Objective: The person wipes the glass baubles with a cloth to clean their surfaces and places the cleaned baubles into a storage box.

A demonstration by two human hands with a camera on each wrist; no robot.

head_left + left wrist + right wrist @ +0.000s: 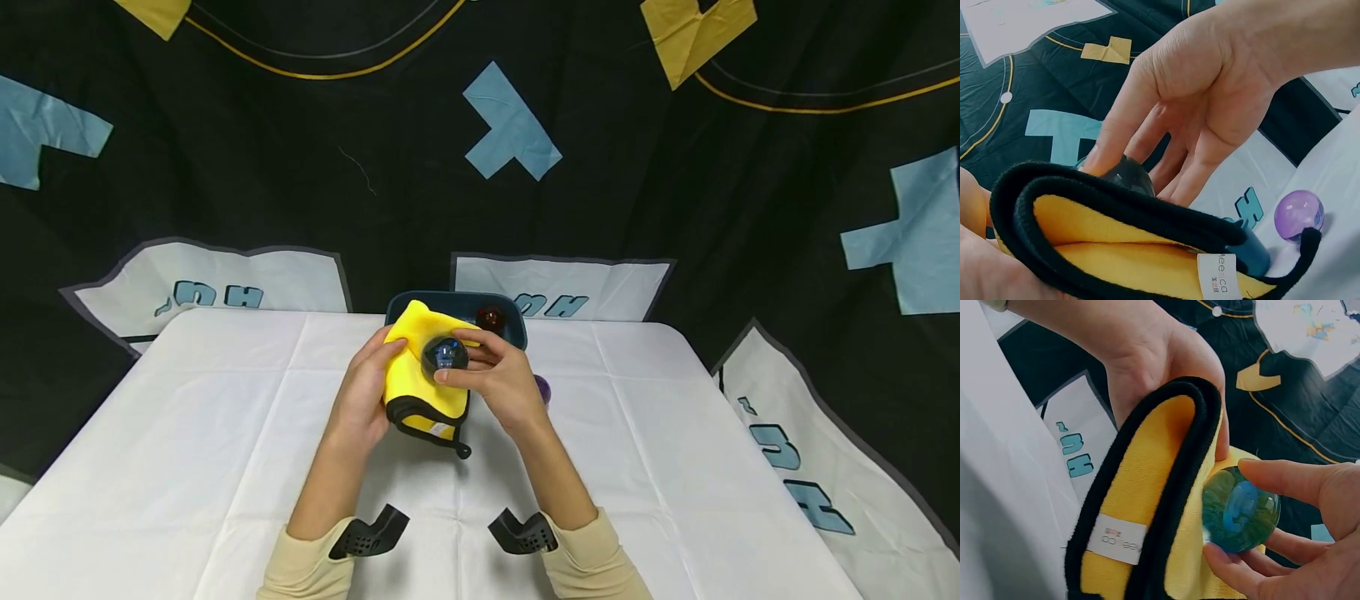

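A folded yellow cloth with black edging (429, 385) hangs from my left hand (363, 390), which grips it along its left side. In the right wrist view its white label (1117, 539) shows near the fold. With thumb and fingers my right hand (501, 377) pinches a clear bluish glass ball (1241, 509) against the face of the cloth. In the left wrist view the cloth hides most of that ball, and only its dark top (1127, 177) shows above the black edge. Both hands are raised over the white table, close in front of the dark blue tray.
The dark blue tray (517, 321) stands at the table's far edge, with a dark red ball (491, 318) inside. A purple ball (1299, 215) lies on the white tablecloth (637, 433), partly behind my right hand in the head view. A black printed curtain (337, 200) hangs behind.
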